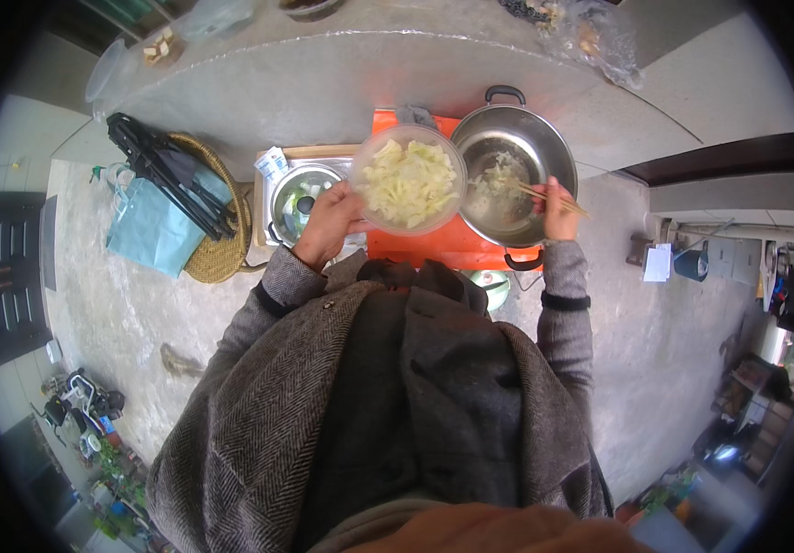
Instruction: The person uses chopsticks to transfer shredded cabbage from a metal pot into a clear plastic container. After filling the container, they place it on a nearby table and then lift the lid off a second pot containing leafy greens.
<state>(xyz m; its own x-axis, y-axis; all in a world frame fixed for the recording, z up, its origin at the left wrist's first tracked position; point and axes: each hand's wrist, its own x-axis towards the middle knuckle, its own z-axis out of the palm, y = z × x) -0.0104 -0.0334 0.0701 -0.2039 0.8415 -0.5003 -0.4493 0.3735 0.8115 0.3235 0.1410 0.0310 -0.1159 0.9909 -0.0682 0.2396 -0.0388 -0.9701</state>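
My left hand (pixel 333 225) grips the rim of a round clear plastic bowl (pixel 458 200). Chopped pale green cabbage (pixel 408 181) fills much of it. To the right stands a wide stainless steel pot (pixel 557 148) with black handles, and the bowl overlaps its left edge. Inside the pot lies a small heap of pale cooked food (pixel 500 176) on the wet bottom. My right hand (pixel 559 211) holds a pair of wooden chopsticks (pixel 532 190) over the pot, their tips at the heap. An orange surface (pixel 411 250) lies under the bowl and pot.
Left of the bowl, a lidded pot (pixel 283 200) sits on a tray beside a small packet (pixel 271 163). Farther left, a wicker basket (pixel 221 266) holds a light blue bag (pixel 152 225) and folded black stands (pixel 183 186). A concrete ledge (pixel 342 66) runs along the far side, bearing a plastic bag (pixel 597 41).
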